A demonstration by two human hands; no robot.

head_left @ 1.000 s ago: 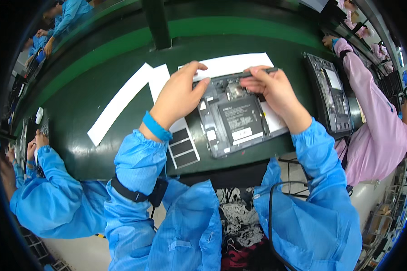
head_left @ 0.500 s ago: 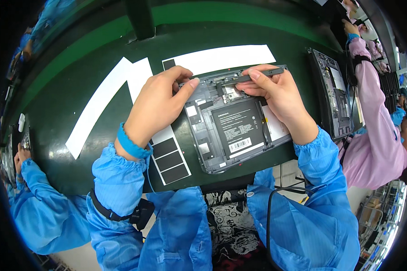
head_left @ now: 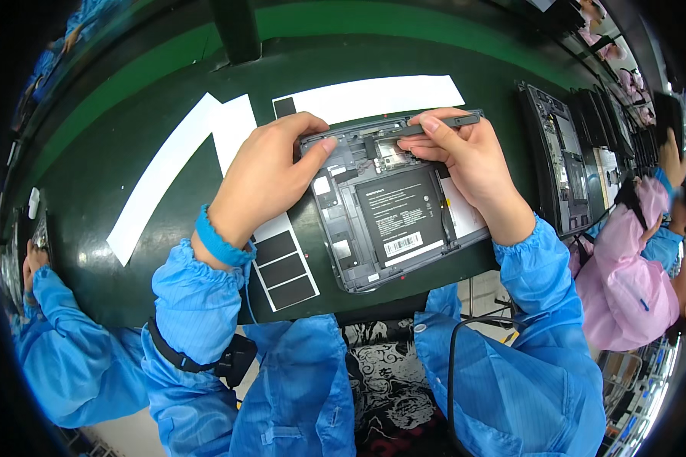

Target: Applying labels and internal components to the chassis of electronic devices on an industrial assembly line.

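Observation:
An opened tablet-like device lies in front of me with its insides showing, slightly tilted on the table. A large black battery with a white barcode label fills its lower middle. My left hand grips the upper left corner, thumb on the inner face and fingers at the far edge. In my right hand, black tweezers are pinched between thumb and fingers. Their tip points left over the circuit area near a silvery metal plate; my fingers partly cover that spot.
White sheets with black adhesive pads lie left of the device, and a long white strip behind it. Another opened device stands at the right. A pink-sleeved person works on the right, a blue-sleeved person on the left.
My hands, the tweezers and the device have hardly moved. At the right, the pink-sleeved person's arm has drawn back from the opened device and lifts a dark flat object.

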